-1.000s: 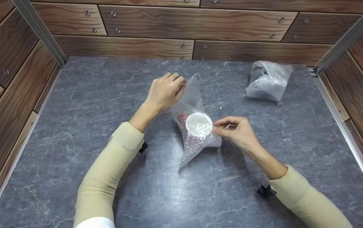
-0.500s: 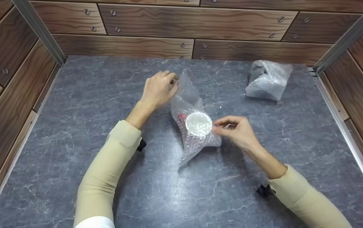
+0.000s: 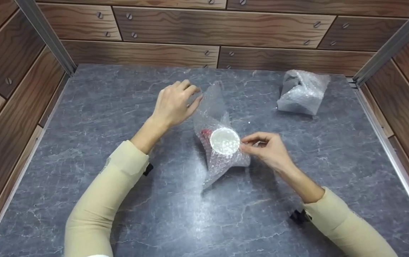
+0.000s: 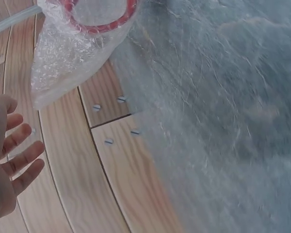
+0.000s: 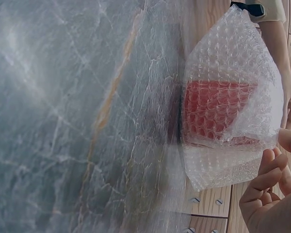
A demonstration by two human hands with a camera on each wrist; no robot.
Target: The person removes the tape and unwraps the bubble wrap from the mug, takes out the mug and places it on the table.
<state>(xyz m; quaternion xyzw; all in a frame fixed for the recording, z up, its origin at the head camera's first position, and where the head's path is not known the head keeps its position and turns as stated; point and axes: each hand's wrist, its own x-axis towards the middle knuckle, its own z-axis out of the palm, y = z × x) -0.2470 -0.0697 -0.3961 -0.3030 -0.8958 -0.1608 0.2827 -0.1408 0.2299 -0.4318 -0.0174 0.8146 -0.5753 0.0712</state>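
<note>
A red mug with a pale round top (image 3: pixel 225 141) stands mid-table, loosely wrapped in clear bubble wrap (image 3: pixel 218 170). Its red side (image 5: pixel 216 109) shows through the wrap in the right wrist view, and a curved red part (image 4: pixel 99 28) shows in the left wrist view. On the right, my right hand (image 3: pixel 270 150) pinches an edge of the wrap between thumb and fingers, close to the mug's top. My left hand (image 3: pixel 172 104) is beside the upraised far flap; its fingers are spread and loosely bent, holding nothing, apart from the wrap in the left wrist view.
A second bundle of bubble wrap (image 3: pixel 302 92) sits at the back right of the grey marbled table (image 3: pixel 147 221). Wood-patterned walls (image 3: pixel 222 28) and metal posts (image 3: pixel 44 34) enclose the table at the back and sides.
My left hand has let go of the far flap and drawn back to the left, its fingers opening. The flap still stands up. My right hand keeps its pinch in the same place.
</note>
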